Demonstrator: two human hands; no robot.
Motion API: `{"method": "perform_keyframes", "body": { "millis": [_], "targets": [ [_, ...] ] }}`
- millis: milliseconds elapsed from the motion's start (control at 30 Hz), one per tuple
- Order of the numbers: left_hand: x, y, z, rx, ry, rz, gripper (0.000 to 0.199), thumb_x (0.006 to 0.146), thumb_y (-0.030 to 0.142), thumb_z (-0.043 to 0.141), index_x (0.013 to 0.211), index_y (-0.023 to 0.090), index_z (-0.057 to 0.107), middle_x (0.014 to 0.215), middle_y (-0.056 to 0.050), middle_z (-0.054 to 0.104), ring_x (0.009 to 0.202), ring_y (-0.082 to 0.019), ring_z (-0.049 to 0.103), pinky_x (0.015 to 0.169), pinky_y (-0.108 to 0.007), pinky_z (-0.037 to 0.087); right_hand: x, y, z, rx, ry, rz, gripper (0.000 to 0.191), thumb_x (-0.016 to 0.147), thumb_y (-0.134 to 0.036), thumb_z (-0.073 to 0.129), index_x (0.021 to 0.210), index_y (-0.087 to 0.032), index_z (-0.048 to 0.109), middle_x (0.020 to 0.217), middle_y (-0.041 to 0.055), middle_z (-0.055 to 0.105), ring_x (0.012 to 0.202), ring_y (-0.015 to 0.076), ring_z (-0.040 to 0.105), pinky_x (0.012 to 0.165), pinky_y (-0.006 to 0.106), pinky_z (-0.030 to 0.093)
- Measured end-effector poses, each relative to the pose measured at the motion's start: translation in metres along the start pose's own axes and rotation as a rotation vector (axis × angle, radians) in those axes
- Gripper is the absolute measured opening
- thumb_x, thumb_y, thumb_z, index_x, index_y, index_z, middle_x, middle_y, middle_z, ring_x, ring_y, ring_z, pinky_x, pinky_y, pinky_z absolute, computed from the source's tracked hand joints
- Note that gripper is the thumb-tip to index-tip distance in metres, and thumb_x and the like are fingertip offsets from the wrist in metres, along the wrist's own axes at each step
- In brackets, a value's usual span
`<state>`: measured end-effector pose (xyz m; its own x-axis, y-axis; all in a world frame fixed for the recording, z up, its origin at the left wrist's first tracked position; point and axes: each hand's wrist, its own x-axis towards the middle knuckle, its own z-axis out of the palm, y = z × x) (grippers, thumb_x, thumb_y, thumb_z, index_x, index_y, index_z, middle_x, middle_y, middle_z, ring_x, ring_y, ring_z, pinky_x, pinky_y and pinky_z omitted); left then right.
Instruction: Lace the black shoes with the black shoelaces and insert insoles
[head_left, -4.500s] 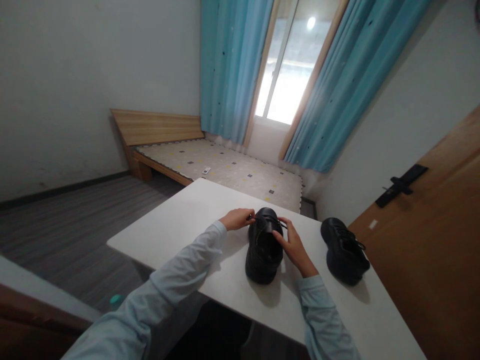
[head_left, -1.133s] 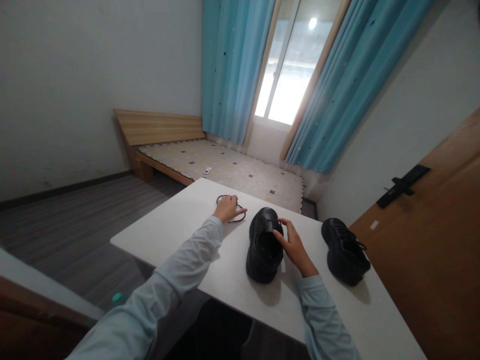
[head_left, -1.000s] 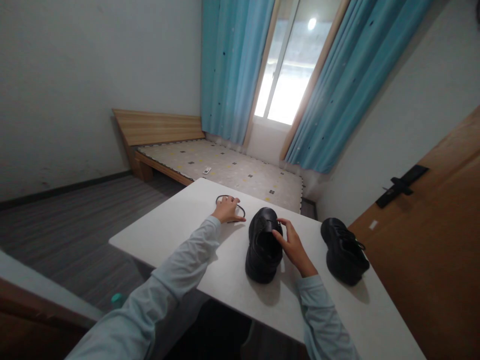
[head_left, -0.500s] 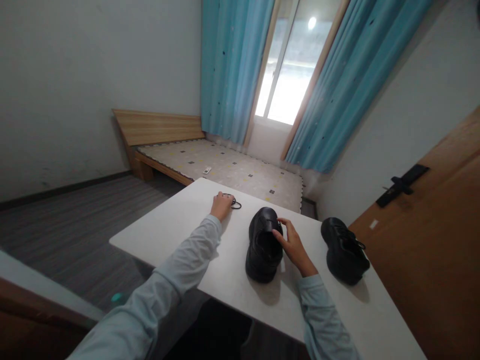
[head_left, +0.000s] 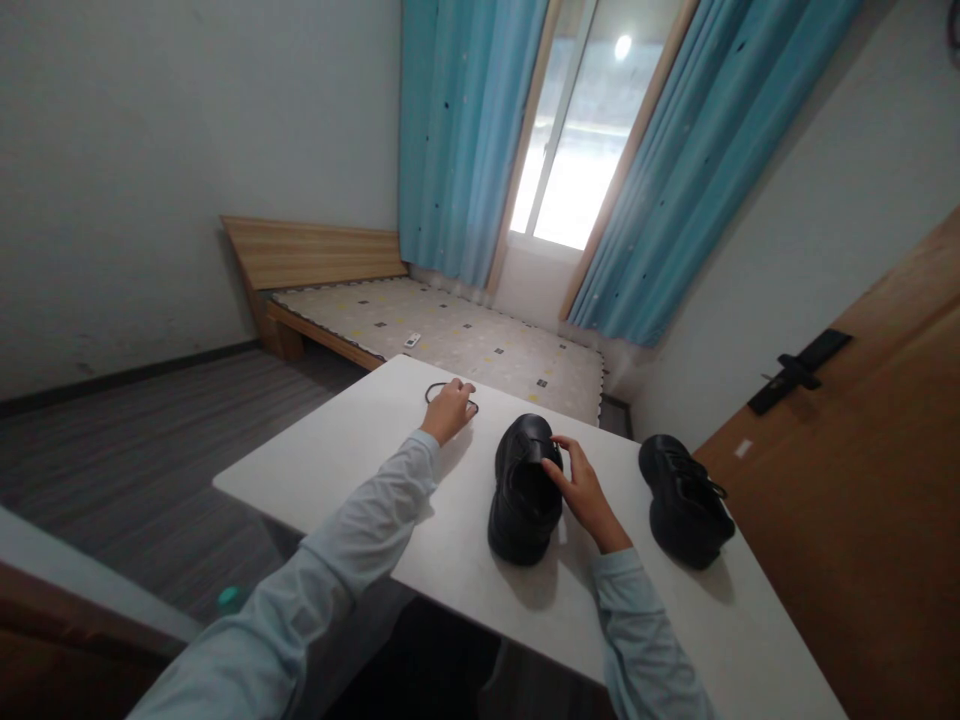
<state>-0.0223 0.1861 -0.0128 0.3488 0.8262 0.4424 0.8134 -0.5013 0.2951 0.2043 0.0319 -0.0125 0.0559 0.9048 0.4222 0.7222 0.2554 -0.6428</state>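
Observation:
A black shoe (head_left: pixel 516 535) stands on the white table in front of me, toe pointing away, with no lace visible across its front. My right hand (head_left: pixel 586 492) grips it at the right side of the opening, thumb by the tongue and fingers along the outer edge. Farther left, my left hand (head_left: pixel 448 410) is closed on a thin black shoelace (head_left: pixel 428 391), which loops out to the left of the fingers; part of the lace is hidden beneath the hand. A second black shoe (head_left: pixel 686 510), with its laces in, rests at the right.
The white table (head_left: pixel 322 450) has its far edge close to a bed (head_left: pixel 465 330) with a patterned mattress. A small white object (head_left: pixel 412 341) lies on that mattress. To the right is a wooden door (head_left: pixel 847 480) with a black handle. A green item (head_left: pixel 229 599) shows low at the left.
My left hand has shifted slightly right and turned, and the lace loop now shows on its left instead of its right. The right hand and both shoes stay in place.

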Motion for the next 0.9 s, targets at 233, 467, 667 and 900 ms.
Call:
{"method": "perform_keyframes", "body": {
  "millis": [233,467,667,900],
  "targets": [
    [-0.001,0.026,-0.009,-0.333,0.039,0.286,0.020,0.084,0.020,0.052,0.102,0.016,0.060,0.096,-0.007,0.058,0.089,-0.016,0.058,0.087,-0.032,0.046,0.001,0.000,0.002,0.010,0.003,-0.006,0.043,0.083,-0.049,0.051,0.115,-0.021,0.048,0.116,0.0108,0.057,0.111,0.0269,0.052,0.098,0.047,0.038],
    [-0.006,0.060,-0.033,-0.640,-0.058,0.409,0.015,0.084,0.023,0.052,0.094,0.015,0.060,0.095,-0.004,0.058,0.079,-0.010,0.059,0.077,-0.024,0.050,0.002,-0.002,0.002,0.007,0.007,0.011,0.042,0.082,-0.048,0.052,0.113,-0.020,0.048,0.114,0.0107,0.057,0.102,0.0263,0.056,0.092,0.046,0.042],
    [-0.025,0.104,-0.078,-0.529,-0.286,0.627,0.008,0.080,0.020,0.060,0.081,0.013,0.063,0.077,-0.002,0.064,0.068,-0.009,0.057,0.065,-0.018,0.044,0.004,0.006,0.002,0.016,0.003,-0.034,0.040,0.083,-0.045,0.052,0.114,-0.020,0.047,0.112,0.0106,0.056,0.099,0.0251,0.055,0.091,0.045,0.043],
    [-0.043,0.134,-0.087,-0.151,-0.612,0.722,0.015,0.076,0.012,0.057,0.077,0.015,0.071,0.070,-0.004,0.069,0.060,-0.013,0.060,0.057,-0.021,0.042,0.003,0.009,0.002,0.018,0.020,-0.039,0.037,0.080,-0.035,0.052,0.114,-0.020,0.047,0.112,0.0102,0.056,0.094,0.0239,0.055,0.087,0.043,0.044]
  ]
}}
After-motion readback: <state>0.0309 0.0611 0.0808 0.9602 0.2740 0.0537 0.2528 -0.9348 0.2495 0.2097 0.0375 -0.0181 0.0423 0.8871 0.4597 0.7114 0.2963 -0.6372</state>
